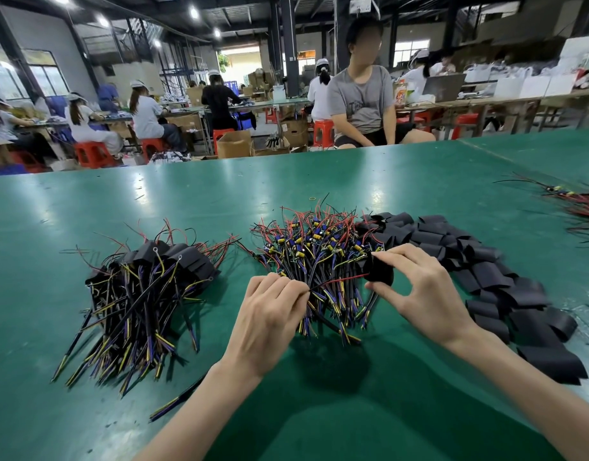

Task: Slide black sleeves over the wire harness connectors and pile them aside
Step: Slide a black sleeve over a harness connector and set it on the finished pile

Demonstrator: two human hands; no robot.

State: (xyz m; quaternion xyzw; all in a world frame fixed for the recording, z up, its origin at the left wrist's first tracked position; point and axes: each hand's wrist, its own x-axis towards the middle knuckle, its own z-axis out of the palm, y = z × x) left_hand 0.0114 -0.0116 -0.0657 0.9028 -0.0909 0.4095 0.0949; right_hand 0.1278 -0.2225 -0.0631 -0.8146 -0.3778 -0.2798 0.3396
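harness piles (pixel 143 294) (pixel 319 257) (pixel 582 207): 3 | sleeve heap (pixel 492 277): 1 | held sleeve (pixel 379 269): 1 | hands (pixel 269 314) (pixel 422 291): 2 | rubber band (pixel 313 198): 1

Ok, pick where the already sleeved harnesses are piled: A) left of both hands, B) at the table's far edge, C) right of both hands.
A: the sleeved harnesses lie left of the left hand; the loose black sleeves lie on the right.

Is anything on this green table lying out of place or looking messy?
One stray wire lies alone by the left forearm, apart from the sleeved pile. A small yellow rubber band sits loose beyond the middle pile. Otherwise nothing stands out.
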